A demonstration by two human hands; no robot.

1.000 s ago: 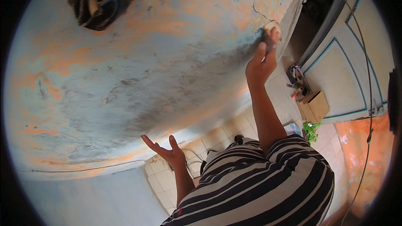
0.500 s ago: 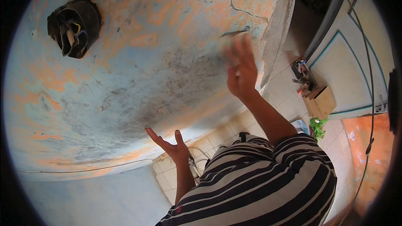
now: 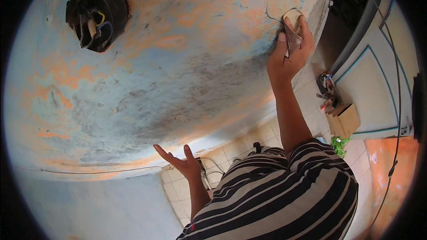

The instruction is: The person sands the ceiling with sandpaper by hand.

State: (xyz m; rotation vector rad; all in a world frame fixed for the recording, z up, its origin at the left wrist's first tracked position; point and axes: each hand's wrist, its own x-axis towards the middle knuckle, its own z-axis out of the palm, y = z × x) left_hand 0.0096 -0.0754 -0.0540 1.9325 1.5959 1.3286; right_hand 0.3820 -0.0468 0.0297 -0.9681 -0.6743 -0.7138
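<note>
My right hand (image 3: pixel 291 55) presses a bent piece of sandpaper (image 3: pixel 293 39), brown on one face with a pale rounded end, against the wall near its right edge. The fingers and thumb are closed round it. The wall (image 3: pixel 169 42) is patchy pale blue and orange, with a dark grey smudged band across its lower middle. A thin crack runs down to the spot beside the sandpaper. My left hand (image 3: pixel 187 164) is lower down, beside the wall's lower part, fingers and thumb spread with nothing in them.
A round black hole with a wiring box (image 3: pixel 98 18) and loose wires sits at the wall's upper left. At right are a cardboard box (image 3: pixel 344 120), a tool box (image 3: pixel 327 86), a green plant-like bundle (image 3: pixel 340 146), a pale door (image 3: pixel 369 89) and a hanging cable (image 3: pixel 396 106).
My right hand, blurred before, has moved right and up along the wall with the sandpaper, toward the wall's edge. The view has shifted slightly; my left hand stays nearly in place.
</note>
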